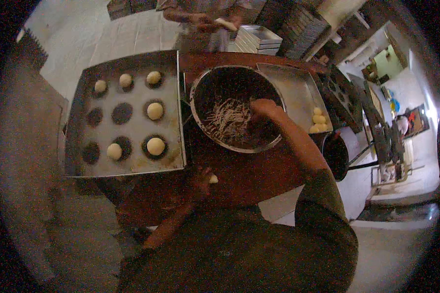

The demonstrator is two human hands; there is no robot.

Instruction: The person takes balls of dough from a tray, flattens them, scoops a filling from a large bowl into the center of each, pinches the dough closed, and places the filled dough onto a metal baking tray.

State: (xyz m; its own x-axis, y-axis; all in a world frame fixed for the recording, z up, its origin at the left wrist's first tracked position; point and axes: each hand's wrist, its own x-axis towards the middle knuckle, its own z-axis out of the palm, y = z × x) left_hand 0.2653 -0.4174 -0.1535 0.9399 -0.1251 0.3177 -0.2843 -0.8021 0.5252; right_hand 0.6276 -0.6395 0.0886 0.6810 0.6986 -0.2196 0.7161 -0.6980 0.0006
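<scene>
Near the table's front, my left hand (202, 182) holds a small piece of pale dough (213, 179). My right hand (266, 108) reaches over the rim into a large round pan (236, 149), at a heap of pale shredded filling (229, 119). Its fingertips are dark and partly hidden, so what they hold does not show. Left of the pan, a square metal tray (139, 126) carries several round dough balls (155, 111) beside or over dark round spots. Behind my right forearm, a second shallow tray (288, 82) has more dough balls (318, 119) piled in its near right corner.
Everything close stands on a reddish-brown table (242, 172). Across it, another person's hands (220, 22) hold a pale object, beside stacked metal trays (260, 38). A dark bucket-like container (335, 155) stands at the right, next to a dark rack-like structure (341, 95).
</scene>
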